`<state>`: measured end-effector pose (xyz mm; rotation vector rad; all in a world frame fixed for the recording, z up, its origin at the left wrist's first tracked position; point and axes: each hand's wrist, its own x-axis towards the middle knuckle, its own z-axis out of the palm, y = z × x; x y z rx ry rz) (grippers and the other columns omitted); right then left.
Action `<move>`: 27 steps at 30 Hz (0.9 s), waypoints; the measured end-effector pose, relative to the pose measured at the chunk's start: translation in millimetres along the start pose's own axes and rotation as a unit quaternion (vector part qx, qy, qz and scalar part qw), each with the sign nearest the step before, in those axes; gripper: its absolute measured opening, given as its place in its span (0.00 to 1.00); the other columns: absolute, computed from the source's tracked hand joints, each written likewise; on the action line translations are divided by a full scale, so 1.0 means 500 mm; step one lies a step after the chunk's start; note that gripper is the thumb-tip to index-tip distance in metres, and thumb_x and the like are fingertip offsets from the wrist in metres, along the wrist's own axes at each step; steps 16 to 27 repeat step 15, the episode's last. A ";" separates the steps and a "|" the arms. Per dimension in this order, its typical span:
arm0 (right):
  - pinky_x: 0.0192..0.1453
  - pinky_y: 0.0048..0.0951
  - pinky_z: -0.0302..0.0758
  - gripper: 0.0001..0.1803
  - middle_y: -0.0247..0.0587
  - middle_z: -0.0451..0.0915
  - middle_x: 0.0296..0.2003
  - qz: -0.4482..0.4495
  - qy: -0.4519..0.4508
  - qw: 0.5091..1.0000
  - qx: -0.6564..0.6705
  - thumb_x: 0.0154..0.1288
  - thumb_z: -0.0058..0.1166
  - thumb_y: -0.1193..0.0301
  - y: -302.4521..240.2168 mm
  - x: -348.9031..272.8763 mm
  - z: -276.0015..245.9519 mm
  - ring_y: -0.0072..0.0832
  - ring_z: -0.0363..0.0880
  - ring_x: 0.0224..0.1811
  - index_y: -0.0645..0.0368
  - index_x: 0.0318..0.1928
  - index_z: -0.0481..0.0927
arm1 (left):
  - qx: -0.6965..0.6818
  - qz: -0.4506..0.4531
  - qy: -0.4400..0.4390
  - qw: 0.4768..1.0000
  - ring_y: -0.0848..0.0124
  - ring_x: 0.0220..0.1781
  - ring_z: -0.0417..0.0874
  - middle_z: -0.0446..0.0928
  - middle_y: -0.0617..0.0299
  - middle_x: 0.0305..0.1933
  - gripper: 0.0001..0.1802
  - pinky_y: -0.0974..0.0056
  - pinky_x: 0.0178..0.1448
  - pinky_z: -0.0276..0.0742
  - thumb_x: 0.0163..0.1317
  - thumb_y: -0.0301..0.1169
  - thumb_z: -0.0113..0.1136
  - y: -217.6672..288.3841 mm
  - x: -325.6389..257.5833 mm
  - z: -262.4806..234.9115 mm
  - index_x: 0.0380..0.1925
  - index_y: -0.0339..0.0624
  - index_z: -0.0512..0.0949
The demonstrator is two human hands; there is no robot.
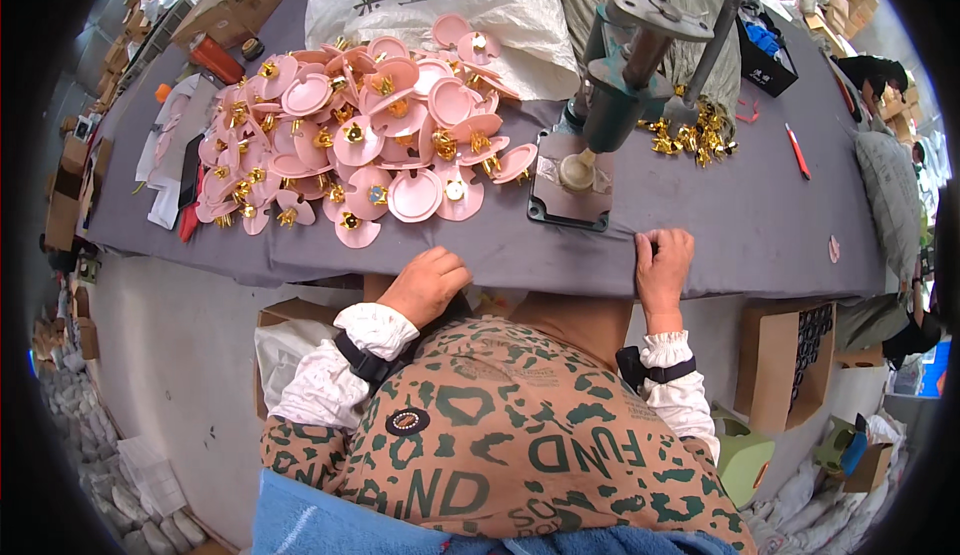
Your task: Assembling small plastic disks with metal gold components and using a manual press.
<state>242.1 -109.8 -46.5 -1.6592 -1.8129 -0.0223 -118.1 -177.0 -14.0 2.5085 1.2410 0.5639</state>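
My left hand (428,285) is closed, just in front of the table's front edge; what its curled fingers hold, if anything, is hidden. At the front edge to the right, my right hand (664,267) has its fingers curled on the grey tablecloth (745,245), which creases beside the thumb. Between and beyond my hands stands a green hand press (612,110) with a pale round tip over its base plate (545,200). On the left lies a heap of pink discs (413,196) with gold crown-shaped pieces on them. Loose gold pieces (700,140) are piled behind the press.
A white woven sack (440,15) lies at the back. Toward the right are a red pen (797,152) and a black box (768,60) with blue contents. A red-brown cylinder (215,58) lies far left. Open cardboard boxes (765,370) stand below the table.
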 end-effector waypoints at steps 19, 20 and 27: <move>0.52 0.40 0.70 0.08 0.40 0.76 0.33 -0.009 0.039 0.999 -0.024 0.51 0.66 0.69 -0.007 -0.010 0.013 0.41 0.73 0.45 0.55 0.27 0.79 | 0.103 -0.006 0.295 0.950 0.60 0.47 0.78 0.78 0.57 0.39 0.14 0.58 0.47 0.75 0.52 0.23 0.56 -0.051 0.274 -0.014 0.41 0.45 0.75; 0.52 0.40 0.70 0.08 0.40 0.76 0.33 -0.009 0.039 0.999 -0.024 0.51 0.66 0.69 -0.007 -0.010 0.013 0.41 0.73 0.45 0.55 0.27 0.79 | 0.103 -0.006 0.295 0.950 0.60 0.47 0.78 0.78 0.57 0.39 0.14 0.58 0.47 0.75 0.52 0.23 0.56 -0.051 0.274 -0.014 0.41 0.45 0.75; 0.52 0.40 0.70 0.08 0.40 0.76 0.33 -0.009 0.039 0.999 -0.024 0.51 0.66 0.69 -0.007 -0.010 0.013 0.41 0.73 0.45 0.55 0.27 0.79 | 0.103 -0.006 0.295 0.950 0.60 0.47 0.78 0.78 0.57 0.39 0.14 0.58 0.47 0.75 0.52 0.23 0.56 -0.051 0.274 -0.014 0.41 0.45 0.75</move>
